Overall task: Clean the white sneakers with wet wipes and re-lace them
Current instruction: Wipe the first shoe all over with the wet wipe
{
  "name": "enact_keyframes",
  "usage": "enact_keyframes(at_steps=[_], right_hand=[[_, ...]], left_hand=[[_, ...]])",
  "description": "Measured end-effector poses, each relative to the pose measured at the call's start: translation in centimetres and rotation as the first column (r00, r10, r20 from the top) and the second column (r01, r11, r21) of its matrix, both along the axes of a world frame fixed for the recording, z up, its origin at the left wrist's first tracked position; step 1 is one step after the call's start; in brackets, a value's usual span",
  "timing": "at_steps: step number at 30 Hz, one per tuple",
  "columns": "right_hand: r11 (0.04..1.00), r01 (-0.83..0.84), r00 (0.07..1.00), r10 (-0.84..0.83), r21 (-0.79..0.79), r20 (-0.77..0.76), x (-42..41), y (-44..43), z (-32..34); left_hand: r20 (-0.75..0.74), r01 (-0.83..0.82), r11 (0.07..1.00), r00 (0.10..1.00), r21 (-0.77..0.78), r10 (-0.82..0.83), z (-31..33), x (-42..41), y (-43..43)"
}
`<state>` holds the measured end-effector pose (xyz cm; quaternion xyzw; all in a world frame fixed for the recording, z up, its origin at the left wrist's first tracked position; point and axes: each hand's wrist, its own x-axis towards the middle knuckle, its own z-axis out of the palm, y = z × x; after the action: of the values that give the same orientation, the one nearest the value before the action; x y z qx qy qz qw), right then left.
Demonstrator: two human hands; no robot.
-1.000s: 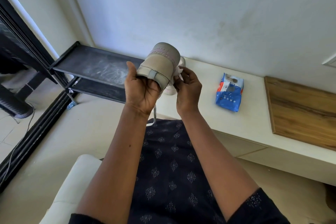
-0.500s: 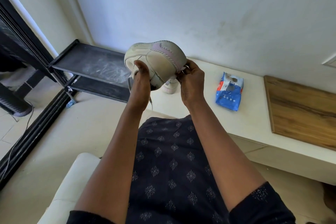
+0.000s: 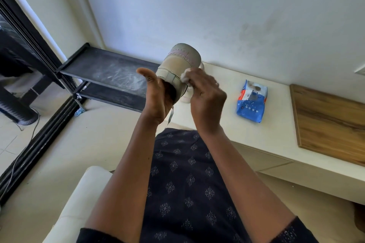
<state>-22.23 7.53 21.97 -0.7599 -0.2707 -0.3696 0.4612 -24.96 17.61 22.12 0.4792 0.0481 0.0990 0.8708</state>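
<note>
The right hand's fingertips [image 3: 194,77] are bunched round a small crumpled white wipe [image 3: 185,77] and press it against the side of the sneaker [image 3: 180,61], near the heel. The rest of the right hand [image 3: 207,96] is curled behind the wipe, knuckles toward the camera.

The left hand [image 3: 158,94] carries the sneaker from below. Its fingers go into the dark mouth of the shoe and out of sight, so how tightly they are curled cannot be told. The thumb stands straight up and free, just beside the heel.

The sneaker is held up in the air in front of the chest, above the near edge of the counter [image 3: 227,130], with its heel end toward the camera. Its white has gone to a dull beige-grey. A pale pink stitched band runs across the upper part, and a flat strip runs down the back of the heel to the collar. A thin grey strip [image 3: 171,115] hangs below the left wrist, from under the shoe.

Behind the hands, mostly hidden by them, the second sneaker [image 3: 187,95] stands on the counter, whiter in tone. To the right, well apart from the hands, a blue pack of wipes [image 3: 251,104] lies flat on the counter. Farther right lies a wooden board [image 3: 331,124]. To the left of the counter stands a black rack [image 3: 110,71] with dusty shelves. A dark patterned garment [image 3: 187,183] covers the lap below.
</note>
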Motion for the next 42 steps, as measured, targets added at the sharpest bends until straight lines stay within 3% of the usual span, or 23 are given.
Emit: enact_keyframes(at_steps=[5, 11, 16, 20, 24, 26, 29, 33, 35, 39, 42], right_hand=[[0.979, -0.072, 0.992, 0.09, -0.188, 0.084, -1.5, 0.6, 0.5], [0.969, -0.075, 0.997, 0.071, -0.236, -0.027, 0.7, 1.0, 3.7], [0.892, -0.152, 0.983, 0.183, -0.426, 0.032, -0.5, 1.3, 3.3], [0.892, -0.194, 0.952, 0.271, -0.408, 0.142, -1.1, 0.1, 1.9], [0.924, -0.213, 0.972, 0.234, -0.317, 0.029, 0.6, 0.1, 2.6], [0.899, -0.18, 0.983, 0.172, -0.4, -0.057, 2.2, 0.2, 3.6], [0.719, -0.271, 0.961, 0.164, -0.64, -0.223, 4.0, -0.1, 5.6], [0.462, -0.343, 0.939, 0.154, -0.818, -0.307, 5.2, 0.1, 8.0], [0.408, -0.335, 0.942, 0.141, -0.849, -0.305, 5.6, 0.6, 8.1], [0.439, -0.386, 0.923, 0.177, -0.812, -0.343, 5.4, 0.4, 7.3], [0.608, -0.447, 0.894, 0.319, -0.656, -0.314, 5.1, -0.8, 6.9]], left_hand=[[0.021, 0.046, 0.999, 0.999, 0.021, -0.047, -0.3, -0.2, 0.3], [-0.016, 0.01, 0.998, 1.0, 0.064, -0.009, 0.0, -0.2, -0.4], [-0.009, 0.054, 0.996, 0.999, 0.068, -0.054, -0.1, -0.4, -0.5], [0.014, 0.092, 0.989, 0.995, 0.118, -0.095, -0.3, -0.5, -0.3], [-0.016, 0.044, 0.986, 0.999, 0.161, -0.042, -1.0, 0.0, -0.8], [-0.018, 0.008, 0.928, 1.0, 0.372, -0.002, -1.2, 0.1, -1.4], [0.026, -0.031, 0.748, 0.999, 0.663, 0.018, -1.3, -0.4, -1.4], [0.003, 0.034, 0.444, 0.997, 0.896, -0.081, -1.0, -0.6, -1.5], [-0.034, 0.045, 0.36, 0.999, 0.932, -0.036, -0.9, -0.4, -2.2], [-0.064, 0.06, 0.44, 0.998, 0.896, -0.005, -0.9, -0.4, -2.6], [-0.1, 0.049, 0.614, 0.994, 0.788, 0.05, -0.9, -0.3, -2.3]])
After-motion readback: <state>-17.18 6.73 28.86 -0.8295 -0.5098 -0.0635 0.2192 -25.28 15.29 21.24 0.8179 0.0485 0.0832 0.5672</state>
